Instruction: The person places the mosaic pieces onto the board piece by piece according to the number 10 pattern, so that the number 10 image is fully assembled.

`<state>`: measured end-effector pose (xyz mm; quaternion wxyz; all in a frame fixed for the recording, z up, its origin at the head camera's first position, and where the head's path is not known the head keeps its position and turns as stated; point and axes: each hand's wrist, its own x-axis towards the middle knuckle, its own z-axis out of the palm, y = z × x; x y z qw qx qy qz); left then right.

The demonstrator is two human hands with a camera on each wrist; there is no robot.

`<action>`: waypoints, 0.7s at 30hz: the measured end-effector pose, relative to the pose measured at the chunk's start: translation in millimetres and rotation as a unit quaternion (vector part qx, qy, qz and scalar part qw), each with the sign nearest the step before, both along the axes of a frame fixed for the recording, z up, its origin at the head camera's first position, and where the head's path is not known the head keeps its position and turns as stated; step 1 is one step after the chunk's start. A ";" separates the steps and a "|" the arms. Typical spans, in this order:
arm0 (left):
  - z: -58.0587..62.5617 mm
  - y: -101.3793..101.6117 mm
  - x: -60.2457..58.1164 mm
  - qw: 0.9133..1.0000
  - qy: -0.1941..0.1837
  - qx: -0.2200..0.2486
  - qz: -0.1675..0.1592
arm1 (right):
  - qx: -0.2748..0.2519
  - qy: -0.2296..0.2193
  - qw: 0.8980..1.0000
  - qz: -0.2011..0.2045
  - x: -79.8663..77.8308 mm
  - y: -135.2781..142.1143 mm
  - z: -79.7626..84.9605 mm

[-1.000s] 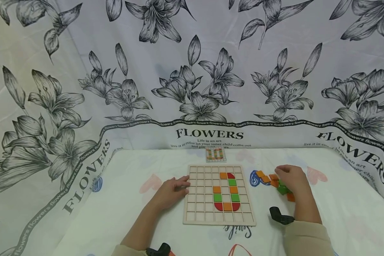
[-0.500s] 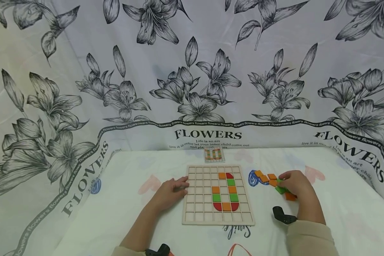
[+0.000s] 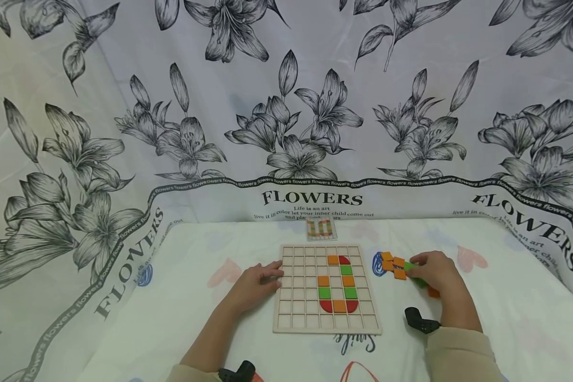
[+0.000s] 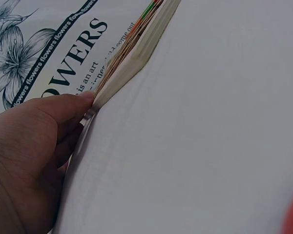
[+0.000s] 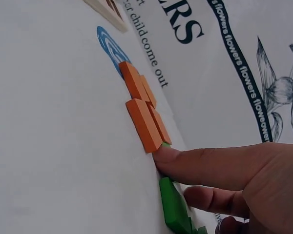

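Nearest, black devices (image 3: 422, 321) are worn at both wrists, beside beige sleeves (image 3: 460, 353). A gridded wooden board (image 3: 327, 331) is laid on the white tablecloth (image 3: 205, 323), beyond the word "Smile". Its left edge is touched by the left hand (image 3: 255, 287), whose fingers are relaxed and slightly parted. On the board, ten orange, green and red tiles (image 3: 339, 306) are set in a U shape, its right side carried higher and hooked left at the top.

To the board's right, a green tile (image 3: 409, 267) is touched by the fingertips of the right hand (image 3: 436, 270); whether it is pinched cannot be told, as it is mostly covered. Loose orange tiles (image 3: 399, 274) are clustered just beside it, and another green tile (image 5: 174, 204) is seen under the hand. Farther off, a small patterned card (image 3: 321, 229) is placed before the flower-printed curtain (image 3: 248, 32).
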<state>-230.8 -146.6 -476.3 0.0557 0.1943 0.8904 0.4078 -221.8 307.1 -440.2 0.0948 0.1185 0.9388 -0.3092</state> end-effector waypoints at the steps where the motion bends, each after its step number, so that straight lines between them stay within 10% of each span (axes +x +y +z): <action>1: 0.0 -0.1 -0.4 1.000 0.002 0.000 0.000 | 0.006 0.005 1.000 0.003 -0.3 1.5 -1.3; 10: -1.3 0.0 -1.1 1.000 0.005 0.002 0.003 | 0.023 0.030 0.999 -0.015 -0.4 -2.4 0.9; 21: -3.1 -0.7 -1.7 1.000 0.013 0.011 -0.007 | -0.038 0.089 0.993 0.066 -9.5 -71.3 16.3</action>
